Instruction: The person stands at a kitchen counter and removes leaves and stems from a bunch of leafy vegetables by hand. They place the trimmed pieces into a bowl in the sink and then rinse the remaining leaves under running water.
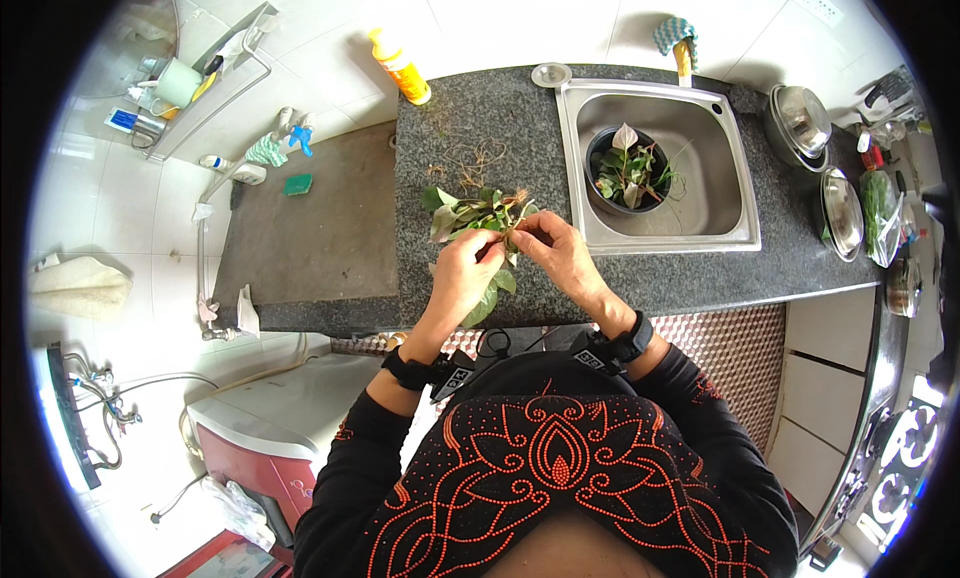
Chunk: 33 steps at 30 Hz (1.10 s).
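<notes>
A bunch of leafy green plants with roots [491, 210] lies at the near part of the dark granite counter [480, 128]. Both hands meet at its stems: my left hand [466, 270] pinches a stem between thumb and fingers, and my right hand [559, 255] pinches close beside it. A larger green leaf [482, 304] hangs below my left hand. Thin loose roots [476, 162] are scattered beyond the bunch. To the right, a black bowl [592, 180] holding leafy plants [634, 173] stands in the steel sink.
The steel sink [712, 188] is set into the counter, with a drain strainer [551, 75] at its corner. A yellow bottle [400, 66] stands by the wall. Steel bowls [801, 120] and bagged green vegetables [879, 210] are at the right; a green sponge [298, 185] lies on the lower slab at left.
</notes>
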{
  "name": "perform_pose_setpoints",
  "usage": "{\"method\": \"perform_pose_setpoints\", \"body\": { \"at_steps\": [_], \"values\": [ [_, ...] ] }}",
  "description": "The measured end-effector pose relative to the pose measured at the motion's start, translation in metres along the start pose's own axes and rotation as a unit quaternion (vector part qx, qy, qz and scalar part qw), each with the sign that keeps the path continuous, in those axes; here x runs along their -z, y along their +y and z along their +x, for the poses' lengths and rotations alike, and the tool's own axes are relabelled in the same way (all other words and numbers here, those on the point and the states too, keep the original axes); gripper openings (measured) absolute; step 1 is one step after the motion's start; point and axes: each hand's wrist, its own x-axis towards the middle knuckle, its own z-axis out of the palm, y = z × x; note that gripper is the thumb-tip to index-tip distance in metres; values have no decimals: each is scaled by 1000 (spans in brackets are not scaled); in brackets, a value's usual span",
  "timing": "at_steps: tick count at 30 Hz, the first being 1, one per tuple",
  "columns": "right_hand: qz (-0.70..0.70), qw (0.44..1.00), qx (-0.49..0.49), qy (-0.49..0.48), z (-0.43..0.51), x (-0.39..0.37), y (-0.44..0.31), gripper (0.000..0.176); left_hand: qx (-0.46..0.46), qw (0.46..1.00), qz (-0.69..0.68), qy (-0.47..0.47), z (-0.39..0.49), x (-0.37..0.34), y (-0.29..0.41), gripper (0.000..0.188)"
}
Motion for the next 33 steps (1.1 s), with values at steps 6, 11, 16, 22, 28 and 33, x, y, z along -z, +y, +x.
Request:
{"method": "perform_pose_setpoints", "body": {
  "at_steps": [6, 11, 16, 22, 28, 33],
  "values": [
    [-38, 999, 1, -19, -1, 0, 1, 18, -29, 999, 42, 16, 0, 0, 5, 12],
    [-6, 1000, 1, -23, 0, -5, 10, 19, -34, 998, 44, 19, -2, 3, 4, 10],
    [8, 1000, 13, -23, 0, -7, 12, 17, -32, 998, 55, 20, -2, 6, 5, 10],
    [-33, 998, 53, 4, 0, -7, 9, 14, -51, 996, 70, 10, -3, 6, 3, 10],
    [50, 998, -29, 22, 3, -5, 11, 13, 145, 968, -129, -159, 4, 11, -11, 20],
    [56, 998, -19, 27, 4, -1, 10, 15, 108, 942, -249, -198, 4, 14, -15, 22]
  ]
}}
